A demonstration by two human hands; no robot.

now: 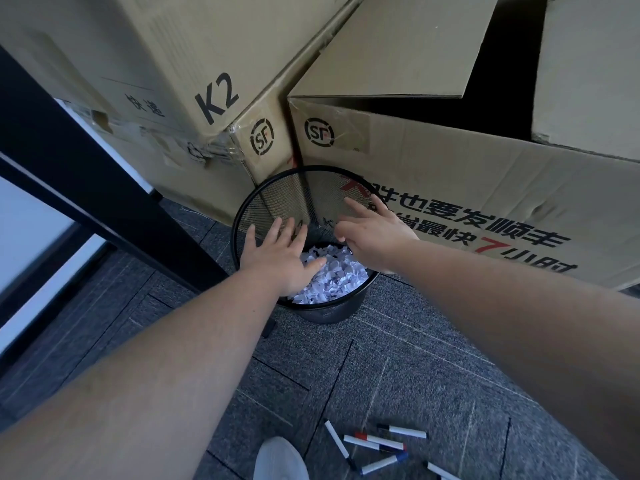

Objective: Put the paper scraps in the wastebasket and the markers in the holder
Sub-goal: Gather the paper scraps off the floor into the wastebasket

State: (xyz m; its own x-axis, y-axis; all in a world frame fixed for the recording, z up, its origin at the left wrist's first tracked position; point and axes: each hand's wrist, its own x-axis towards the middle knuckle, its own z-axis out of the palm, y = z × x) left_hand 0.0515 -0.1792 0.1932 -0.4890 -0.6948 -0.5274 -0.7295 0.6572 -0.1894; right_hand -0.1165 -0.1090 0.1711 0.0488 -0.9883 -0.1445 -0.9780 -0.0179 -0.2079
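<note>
A black mesh wastebasket (277, 192) stands on the carpet against cardboard boxes, holding a heap of white paper scraps (337, 275). Both of my hands hover over its mouth. My left hand (280, 254) is spread flat with fingers apart, palm down above the scraps. My right hand (372, 233) is also open, its index finger stretched toward the far mesh wall. Neither hand holds anything. Several white markers (375, 441) with red, blue and black caps lie scattered on the carpet near the bottom edge. No holder is in view.
Large cardboard boxes (450, 188) rise right behind the wastebasket. A dark table leg or frame (104, 188) slants down on the left. A white shoe tip (280, 459) shows at the bottom, beside the markers. Grey carpet tiles cover the floor.
</note>
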